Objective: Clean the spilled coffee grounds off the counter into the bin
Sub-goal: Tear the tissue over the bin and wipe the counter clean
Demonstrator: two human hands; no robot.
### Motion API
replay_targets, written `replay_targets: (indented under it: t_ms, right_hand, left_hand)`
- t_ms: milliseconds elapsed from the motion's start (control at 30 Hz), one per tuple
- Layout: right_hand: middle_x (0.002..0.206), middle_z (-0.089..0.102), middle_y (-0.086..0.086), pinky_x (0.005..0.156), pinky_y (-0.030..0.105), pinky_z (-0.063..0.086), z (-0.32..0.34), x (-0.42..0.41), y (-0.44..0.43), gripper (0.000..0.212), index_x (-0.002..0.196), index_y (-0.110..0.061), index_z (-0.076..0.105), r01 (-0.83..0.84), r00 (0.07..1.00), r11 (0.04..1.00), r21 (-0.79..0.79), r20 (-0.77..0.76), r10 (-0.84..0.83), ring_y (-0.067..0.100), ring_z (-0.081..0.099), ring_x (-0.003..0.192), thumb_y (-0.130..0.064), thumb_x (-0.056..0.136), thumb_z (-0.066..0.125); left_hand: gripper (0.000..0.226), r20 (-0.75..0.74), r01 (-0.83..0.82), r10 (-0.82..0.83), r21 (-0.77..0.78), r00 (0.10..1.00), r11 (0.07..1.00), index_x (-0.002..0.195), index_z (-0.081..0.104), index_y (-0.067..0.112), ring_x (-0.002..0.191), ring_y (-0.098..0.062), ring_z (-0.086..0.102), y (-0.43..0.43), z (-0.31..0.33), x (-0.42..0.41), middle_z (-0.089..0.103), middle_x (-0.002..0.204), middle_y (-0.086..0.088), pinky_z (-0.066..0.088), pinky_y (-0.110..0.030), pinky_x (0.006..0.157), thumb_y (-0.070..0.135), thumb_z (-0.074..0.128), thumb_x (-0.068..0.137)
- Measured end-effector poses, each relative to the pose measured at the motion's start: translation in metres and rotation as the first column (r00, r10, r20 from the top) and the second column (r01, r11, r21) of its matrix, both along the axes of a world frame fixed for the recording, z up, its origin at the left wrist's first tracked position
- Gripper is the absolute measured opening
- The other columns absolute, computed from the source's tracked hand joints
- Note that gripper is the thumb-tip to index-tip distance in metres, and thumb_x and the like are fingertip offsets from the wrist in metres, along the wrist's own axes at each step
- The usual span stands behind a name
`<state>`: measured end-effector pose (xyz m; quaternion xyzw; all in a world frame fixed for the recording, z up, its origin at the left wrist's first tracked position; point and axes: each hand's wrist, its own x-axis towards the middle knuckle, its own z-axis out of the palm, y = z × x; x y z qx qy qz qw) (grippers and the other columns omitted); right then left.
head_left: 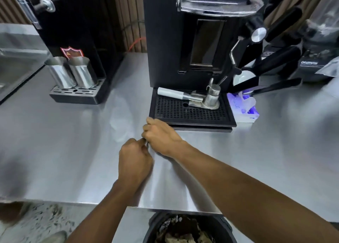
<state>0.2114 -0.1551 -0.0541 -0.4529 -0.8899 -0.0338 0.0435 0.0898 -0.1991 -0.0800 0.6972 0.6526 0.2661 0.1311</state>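
Observation:
My left hand (134, 162) and my right hand (161, 136) meet over the middle of the steel counter (64, 151), just in front of the front left corner of the black drip tray (190, 112). The fingers of both hands are curled, and my left thumb touches the right hand. Their palms are hidden and I see nothing held in either. No coffee grounds show on the counter around the hands. The black bin (225, 228), with dark waste inside, stands below the counter's front edge under my right forearm.
A black coffee grinder (183, 41) stands behind the tray, and a portafilter (194, 96) lies on it. Two steel pitchers (71, 72) stand on another machine's tray at left. A tissue box (244, 107) and black tool handles sit at right.

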Motion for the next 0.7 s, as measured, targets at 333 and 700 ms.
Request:
replay_targets:
  t_ms: [333,700]
  right_hand:
    - [0.096,0.062,0.005,0.058,0.039,0.04,-0.019,0.045,-0.001,0.027,0.096,-0.01,0.069,0.157,0.982,0.977,-0.145,-0.079,-0.17,0.034,0.061,0.077,0.003,0.08,0.052]
    - [0.088,0.059,0.003,0.068,0.034,0.051,-0.021,0.132,-0.04,0.02,0.088,-0.016,0.075,0.418,0.887,0.894,-0.164,-0.138,-0.44,0.029,0.061,0.083,-0.006,0.076,0.063]
  left_hand:
    - [0.014,-0.084,0.173,-0.176,-0.047,0.981,0.984,0.073,0.064,0.008,0.056,-0.021,0.044,0.022,-0.017,0.037,0.044,0.071,-0.002,0.034,-0.029,0.053,0.001,0.055,0.082]
    - [0.021,-0.04,0.495,-0.496,-0.023,0.867,0.868,0.102,0.075,0.014,0.072,-0.024,0.055,0.015,-0.015,0.097,0.054,0.075,-0.002,0.05,-0.041,0.064,0.012,0.056,0.094]
